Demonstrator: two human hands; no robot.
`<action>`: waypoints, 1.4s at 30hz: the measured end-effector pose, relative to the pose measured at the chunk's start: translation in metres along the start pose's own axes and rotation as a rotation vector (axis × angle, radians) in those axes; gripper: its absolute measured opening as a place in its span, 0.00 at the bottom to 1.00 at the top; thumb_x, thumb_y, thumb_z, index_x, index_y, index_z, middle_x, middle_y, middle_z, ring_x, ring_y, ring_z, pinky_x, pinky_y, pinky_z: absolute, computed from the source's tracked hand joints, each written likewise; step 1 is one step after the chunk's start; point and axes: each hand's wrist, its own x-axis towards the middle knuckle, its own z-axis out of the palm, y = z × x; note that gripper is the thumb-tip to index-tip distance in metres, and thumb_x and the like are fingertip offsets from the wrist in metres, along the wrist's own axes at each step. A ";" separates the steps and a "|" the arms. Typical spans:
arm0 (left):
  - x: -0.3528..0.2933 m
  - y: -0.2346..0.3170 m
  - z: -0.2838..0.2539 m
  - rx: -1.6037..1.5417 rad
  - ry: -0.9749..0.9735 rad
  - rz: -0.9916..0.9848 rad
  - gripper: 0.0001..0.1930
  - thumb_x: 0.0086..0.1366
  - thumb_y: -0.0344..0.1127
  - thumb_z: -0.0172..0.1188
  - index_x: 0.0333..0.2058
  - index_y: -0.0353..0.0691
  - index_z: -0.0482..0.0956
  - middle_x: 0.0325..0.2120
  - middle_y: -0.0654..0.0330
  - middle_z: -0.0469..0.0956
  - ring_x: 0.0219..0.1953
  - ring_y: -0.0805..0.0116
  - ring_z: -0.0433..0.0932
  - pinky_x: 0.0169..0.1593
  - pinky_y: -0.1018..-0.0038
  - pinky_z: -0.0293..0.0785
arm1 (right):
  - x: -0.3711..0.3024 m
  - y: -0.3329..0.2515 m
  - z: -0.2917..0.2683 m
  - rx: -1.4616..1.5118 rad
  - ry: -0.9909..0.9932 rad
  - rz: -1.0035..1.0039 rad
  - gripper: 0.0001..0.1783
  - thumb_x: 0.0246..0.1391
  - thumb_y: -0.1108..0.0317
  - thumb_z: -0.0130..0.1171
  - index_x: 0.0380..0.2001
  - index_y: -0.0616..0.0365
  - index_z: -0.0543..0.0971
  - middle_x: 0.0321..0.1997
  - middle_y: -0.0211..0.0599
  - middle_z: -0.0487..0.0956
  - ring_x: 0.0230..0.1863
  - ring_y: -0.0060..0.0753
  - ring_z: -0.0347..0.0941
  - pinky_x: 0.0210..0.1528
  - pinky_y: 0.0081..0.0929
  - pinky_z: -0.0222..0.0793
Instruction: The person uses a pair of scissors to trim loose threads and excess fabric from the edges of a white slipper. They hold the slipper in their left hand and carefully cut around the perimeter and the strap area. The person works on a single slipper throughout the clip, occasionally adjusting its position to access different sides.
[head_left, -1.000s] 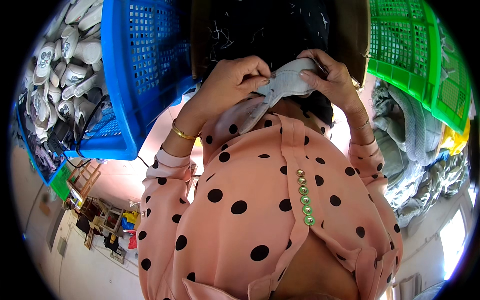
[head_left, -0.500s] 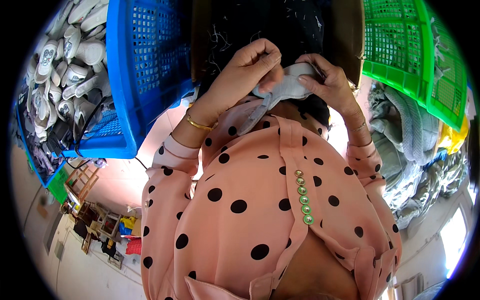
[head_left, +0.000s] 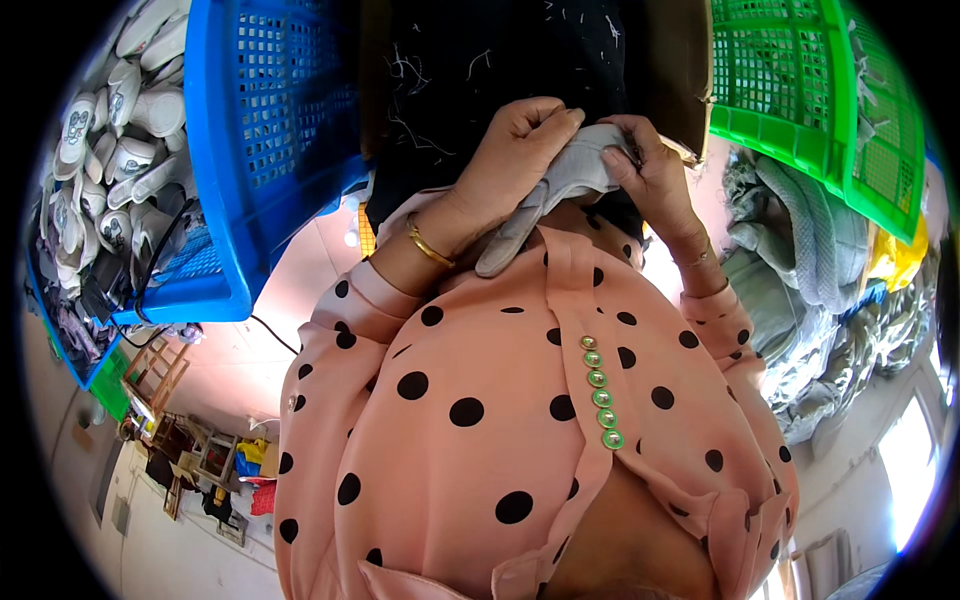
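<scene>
Grey-white shoe upper [head_left: 590,165] is up in my hands, over the near edge of the dark cloth [head_left: 540,70], right in front of my blouse [head_left: 460,345]. Tilted, not lying flat. Its long strap-like end hangs down-left, against or just off the blouse; can't tell which.

Right hand [head_left: 650,172]: clamped on the upper's right end, thumb on the near face, fingers behind. Can't tell if anything else is tucked in there.

Left hand [head_left: 520,150]: fingers curled in, thumb and forefinger together, at the upper's left edge. Any thread pinched in it is too small to make out.

Progress, my read: this piece is mid-handling, not put down. Which edges are done and which are left, can't say; much of it is behind my fingers. Loose white threads [head_left: 407,70] lie on the dark cloth, so some thread is already off something.

Further out: brown board [head_left: 685,85] along the cloth's right edge, green basket [head_left: 780,153] past that, grey fabric pile [head_left: 800,245] below its near edge, yellow bag [head_left: 898,258] near its lower corner. Left side: blue basket [head_left: 215,150], heap of pale shoes [head_left: 130,150] beyond its rim; can't tell what carries them. Wooden stool [head_left: 155,380] below its near corner.
</scene>
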 end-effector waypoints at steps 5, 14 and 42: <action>0.001 -0.013 0.009 -0.033 0.101 0.025 0.19 0.72 0.38 0.51 0.19 0.40 0.69 0.15 0.72 0.64 0.19 0.84 0.58 0.22 0.82 0.57 | 0.005 -0.021 -0.031 -0.370 -0.014 -0.039 0.21 0.59 0.50 0.58 0.40 0.57 0.71 0.29 0.39 0.82 0.28 0.46 0.80 0.27 0.34 0.73; -0.003 -0.011 0.013 -0.025 0.082 0.029 0.19 0.72 0.38 0.50 0.19 0.40 0.69 0.15 0.71 0.64 0.19 0.84 0.59 0.22 0.81 0.58 | 0.025 -0.073 -0.051 -0.775 -0.268 -0.288 0.24 0.58 0.48 0.56 0.21 0.59 0.74 0.14 0.42 0.72 0.18 0.46 0.73 0.19 0.35 0.64; -0.047 0.022 -0.040 0.371 0.166 0.202 0.10 0.66 0.36 0.62 0.33 0.32 0.81 0.22 0.64 0.79 0.25 0.84 0.73 0.29 0.85 0.68 | 0.037 -0.055 -0.035 -0.028 -0.041 -0.108 0.20 0.53 0.57 0.67 0.43 0.58 0.76 0.30 0.39 0.81 0.28 0.33 0.79 0.33 0.26 0.74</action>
